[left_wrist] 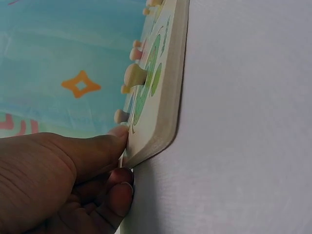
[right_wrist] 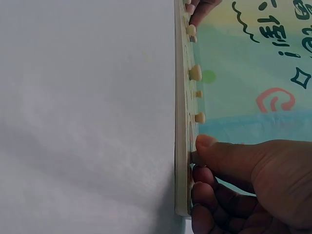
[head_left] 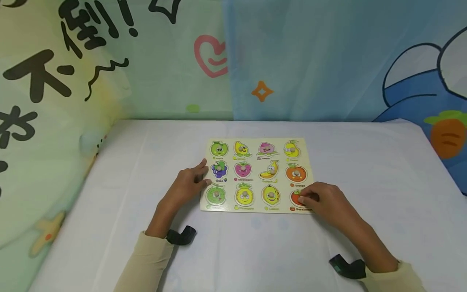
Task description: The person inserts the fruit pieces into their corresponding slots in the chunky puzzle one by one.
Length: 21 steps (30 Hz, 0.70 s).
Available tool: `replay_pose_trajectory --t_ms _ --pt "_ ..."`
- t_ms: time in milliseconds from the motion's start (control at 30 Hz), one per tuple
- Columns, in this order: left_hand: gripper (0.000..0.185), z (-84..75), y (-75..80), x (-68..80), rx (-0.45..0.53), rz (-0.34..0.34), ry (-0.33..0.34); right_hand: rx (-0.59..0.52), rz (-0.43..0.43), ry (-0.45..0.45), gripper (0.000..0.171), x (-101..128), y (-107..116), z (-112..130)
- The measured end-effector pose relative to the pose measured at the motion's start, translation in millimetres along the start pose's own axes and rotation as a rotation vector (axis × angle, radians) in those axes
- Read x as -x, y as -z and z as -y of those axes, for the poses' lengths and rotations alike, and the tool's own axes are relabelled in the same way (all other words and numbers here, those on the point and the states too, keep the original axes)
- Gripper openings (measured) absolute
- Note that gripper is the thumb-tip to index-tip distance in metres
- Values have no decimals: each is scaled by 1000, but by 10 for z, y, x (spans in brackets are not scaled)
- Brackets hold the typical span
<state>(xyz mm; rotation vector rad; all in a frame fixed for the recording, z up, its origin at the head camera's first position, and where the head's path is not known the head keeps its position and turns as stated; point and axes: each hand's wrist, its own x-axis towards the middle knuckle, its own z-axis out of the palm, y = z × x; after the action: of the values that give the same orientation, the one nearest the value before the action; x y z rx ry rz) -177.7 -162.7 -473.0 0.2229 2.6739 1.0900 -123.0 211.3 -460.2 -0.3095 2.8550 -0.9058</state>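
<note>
A wooden fruit puzzle board (head_left: 255,160) lies flat on the white table, with several knobbed fruit pieces seated in it. My left hand (head_left: 202,174) holds the board's left edge beside the grape piece (head_left: 219,170). In the left wrist view its thumb lies on the board (left_wrist: 173,87) while the curled fingers press against the rim. My right hand (head_left: 303,198) is at the front right corner, over the red persimmon piece (head_left: 294,196). In the right wrist view the right hand (right_wrist: 195,157) pinches that piece's knob between thumb and forefinger, just above the board (right_wrist: 179,97).
White tablecloth (head_left: 255,251) surrounds the board on all sides. Patterned curtains (head_left: 328,61) hang close behind the table and along its left side. The table's right edge runs near a carrot print (head_left: 446,136).
</note>
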Motion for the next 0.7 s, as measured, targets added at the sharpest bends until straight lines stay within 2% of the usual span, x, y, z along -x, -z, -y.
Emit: replay_pose_trajectory --t_ms 200,500,700 --pt "55 1 7 2 -2 7 -5 -4 9 -10 13 4 5 7" --pt "55 54 -61 14 7 10 9 -64 8 -49 32 -6 87 -87" --pt "54 117 -56 7 27 48 33 -24 -123 -69 36 -121 197 -290"
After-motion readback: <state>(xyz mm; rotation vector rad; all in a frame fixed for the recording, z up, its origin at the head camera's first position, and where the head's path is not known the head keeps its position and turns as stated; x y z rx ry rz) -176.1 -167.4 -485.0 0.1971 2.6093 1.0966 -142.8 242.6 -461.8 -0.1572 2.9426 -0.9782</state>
